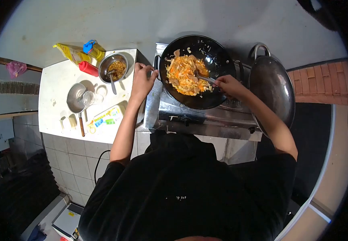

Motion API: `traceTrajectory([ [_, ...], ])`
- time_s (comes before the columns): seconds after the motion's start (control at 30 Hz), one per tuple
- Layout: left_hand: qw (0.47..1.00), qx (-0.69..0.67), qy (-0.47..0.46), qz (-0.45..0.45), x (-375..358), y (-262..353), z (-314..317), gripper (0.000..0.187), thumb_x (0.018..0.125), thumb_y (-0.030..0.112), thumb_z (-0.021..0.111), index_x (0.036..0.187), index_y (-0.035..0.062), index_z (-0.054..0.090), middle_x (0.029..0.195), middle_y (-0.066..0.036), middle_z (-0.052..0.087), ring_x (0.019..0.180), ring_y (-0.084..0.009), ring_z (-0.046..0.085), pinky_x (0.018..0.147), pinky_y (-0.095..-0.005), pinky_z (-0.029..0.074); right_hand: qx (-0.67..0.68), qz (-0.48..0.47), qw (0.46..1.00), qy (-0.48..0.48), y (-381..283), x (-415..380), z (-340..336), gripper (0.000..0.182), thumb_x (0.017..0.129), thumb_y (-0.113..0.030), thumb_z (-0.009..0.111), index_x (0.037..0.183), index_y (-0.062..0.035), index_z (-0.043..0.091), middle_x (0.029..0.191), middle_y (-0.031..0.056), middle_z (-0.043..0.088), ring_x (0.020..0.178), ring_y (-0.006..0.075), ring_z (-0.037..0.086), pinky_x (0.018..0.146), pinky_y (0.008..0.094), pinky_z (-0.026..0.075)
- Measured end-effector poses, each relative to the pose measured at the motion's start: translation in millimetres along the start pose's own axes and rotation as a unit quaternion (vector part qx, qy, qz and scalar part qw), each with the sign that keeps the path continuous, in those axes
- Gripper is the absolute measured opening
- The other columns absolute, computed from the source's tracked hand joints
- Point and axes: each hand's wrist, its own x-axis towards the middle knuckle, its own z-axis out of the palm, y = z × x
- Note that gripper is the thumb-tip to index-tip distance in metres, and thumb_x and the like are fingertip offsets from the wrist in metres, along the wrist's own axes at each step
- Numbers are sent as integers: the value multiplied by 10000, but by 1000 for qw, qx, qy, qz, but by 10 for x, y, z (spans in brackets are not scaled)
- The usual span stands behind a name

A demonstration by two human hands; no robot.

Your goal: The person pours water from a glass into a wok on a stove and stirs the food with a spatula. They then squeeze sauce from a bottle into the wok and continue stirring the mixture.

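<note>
Left hand (143,78) at wok (190,102) handle, right hand (231,86) gripping spatula (208,79)

Grey wall (113,18) above — tiled floor (75,164), brick section (320,83) right.

A dark wok (217,47) of orange-and-pale food, with a metal utensil (208,79) dipped in.
The round wok sits on the left part of the shiny stove (170,110); the food (184,76), shredded and mixed with chunks, heaps toward its left side, with stray bits up the glossy far wall. The silvery utensil slants in from the right, its tip buried.
</note>
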Motion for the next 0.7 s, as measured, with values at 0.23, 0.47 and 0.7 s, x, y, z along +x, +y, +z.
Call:
traceTrajectory([
  [0.23,1000,13,-1,-1,16,-12,-2,290,854,240,703,970,-26,690,991,-188,515,975,-335,542,867,-387,447,-292,-219,910,197,-352,-642,208,248,960,-224,524,996,0,624,712,231,616,726,396,636,642,470,489],
  [0.47,1000,18,-2,-12,26,-3,-14,297,845,264,718,974,-2,703,978,-163,537,960,-305,554,828,-379,461,-418,-162,863,231,-717,-1020,306,239,950,-195,509,1010,18,599,873,294,641,830,461,635,762,518,517],
  [0.7,999,4,-29,-24,49,53,-61,270,849,226,697,935,-30,687,1003,-205,501,985,-352,534,887,-395,438,-424,-138,866,225,-425,-437,276,215,888,-166,552,956,22,631,888,280,652,835,452,650,775,509,532],
])
